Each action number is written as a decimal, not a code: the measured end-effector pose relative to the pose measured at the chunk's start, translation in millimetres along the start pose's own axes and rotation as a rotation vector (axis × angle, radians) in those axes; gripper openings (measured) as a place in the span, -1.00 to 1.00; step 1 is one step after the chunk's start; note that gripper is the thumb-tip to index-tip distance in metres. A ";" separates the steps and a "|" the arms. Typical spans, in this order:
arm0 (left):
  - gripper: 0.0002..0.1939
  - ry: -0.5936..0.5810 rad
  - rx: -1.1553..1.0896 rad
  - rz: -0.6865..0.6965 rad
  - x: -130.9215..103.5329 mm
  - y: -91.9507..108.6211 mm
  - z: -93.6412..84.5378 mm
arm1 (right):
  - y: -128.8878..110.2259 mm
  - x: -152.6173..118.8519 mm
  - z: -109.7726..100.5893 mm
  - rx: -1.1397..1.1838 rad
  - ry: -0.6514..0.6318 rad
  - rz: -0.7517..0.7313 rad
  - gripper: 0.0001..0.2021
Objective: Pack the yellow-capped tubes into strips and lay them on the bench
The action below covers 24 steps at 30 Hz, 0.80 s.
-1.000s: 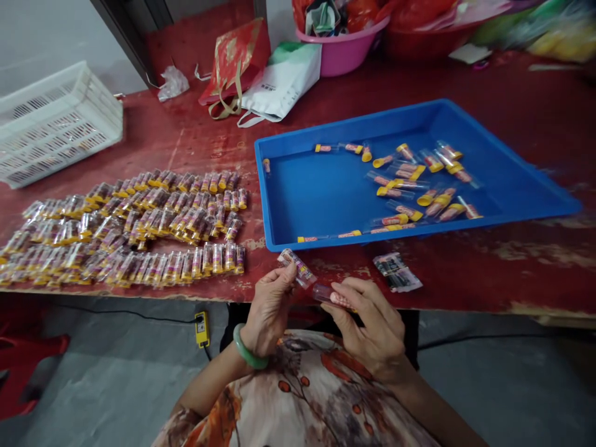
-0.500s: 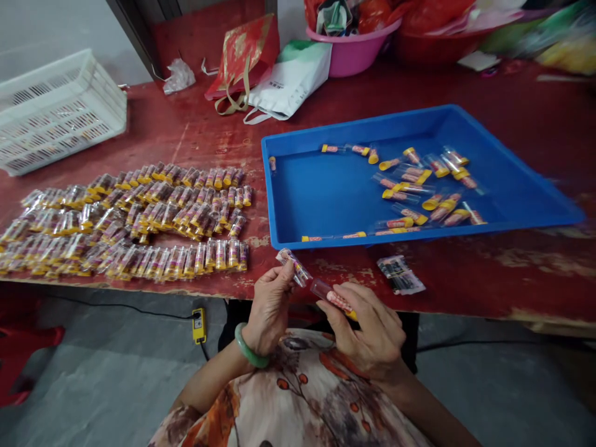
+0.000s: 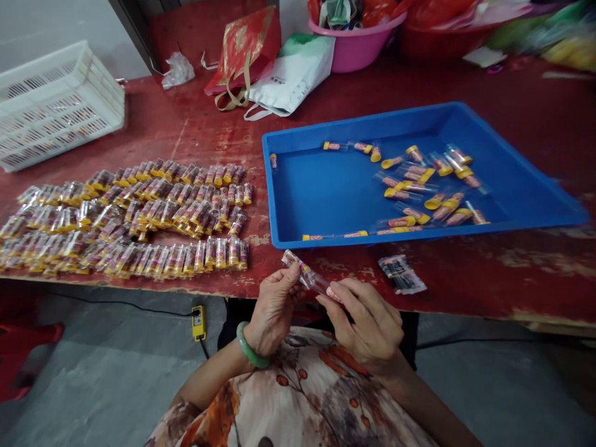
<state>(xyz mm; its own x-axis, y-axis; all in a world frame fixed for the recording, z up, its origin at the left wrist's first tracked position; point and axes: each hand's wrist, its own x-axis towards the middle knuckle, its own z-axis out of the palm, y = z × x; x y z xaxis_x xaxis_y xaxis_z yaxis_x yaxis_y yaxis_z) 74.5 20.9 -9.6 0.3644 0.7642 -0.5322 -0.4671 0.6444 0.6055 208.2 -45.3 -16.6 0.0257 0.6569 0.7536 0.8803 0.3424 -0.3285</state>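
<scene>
My left hand [image 3: 274, 307], with a green bangle at the wrist, pinches a small clear printed plastic sleeve [image 3: 294, 261] between thumb and fingers. In my right hand [image 3: 370, 323] is a clear tube [image 3: 322, 285] with pink pieces inside; the fingers cover its capped end. The tube's clear end meets the sleeve's near end, but I cannot tell how far it is inside. Beyond my hands stands a blue tray [image 3: 316, 205] holding several yellow-capped tubes [image 3: 419, 174]. On the left of the table lie rows of tubes in printed wrapping [image 3: 177, 257].
A small stack of dark printed packets [image 3: 401, 274] lies near the table's front edge. At the back are a white slatted crate [image 3: 60, 105], a red bag [image 3: 249, 46], a white bag [image 3: 293, 77] and a pink basin [image 3: 358, 46]. A yellow socket block [image 3: 198, 323] is below the edge.
The tube in my right hand has moved left and up until its clear end meets the sleeve; a gap separated them before. My left hand keeps its pinch on the sleeve.
</scene>
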 end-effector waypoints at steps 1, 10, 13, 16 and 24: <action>-0.63 0.006 0.004 0.007 -0.1 -0.6 0.2 | -0.3 0.9 0.1 -0.017 -0.007 -0.005 -0.64; -0.64 0.048 0.057 0.051 -0.8 -4.6 2.7 | -5.3 -1.4 14.0 -0.067 -0.013 0.031 -0.62; -0.68 0.019 0.028 0.041 -2.2 0.6 1.3 | -0.9 2.4 6.8 0.223 -0.180 0.116 -0.59; -0.71 -0.031 0.010 0.027 -2.8 6.0 0.0 | 3.2 4.1 -3.0 0.421 -0.322 0.186 -0.62; -0.72 -0.212 0.138 -0.041 -7.9 0.7 -3.6 | -1.4 2.8 7.7 0.363 -0.056 0.350 -0.63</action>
<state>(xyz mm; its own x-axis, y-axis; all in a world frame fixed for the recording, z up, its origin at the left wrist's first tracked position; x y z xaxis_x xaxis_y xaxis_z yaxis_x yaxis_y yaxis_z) 68.3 15.3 -7.1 0.5484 0.7169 -0.4305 -0.3392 0.6612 0.6692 203.4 -38.8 -18.4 0.2551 0.8057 0.5346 0.6018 0.3005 -0.7400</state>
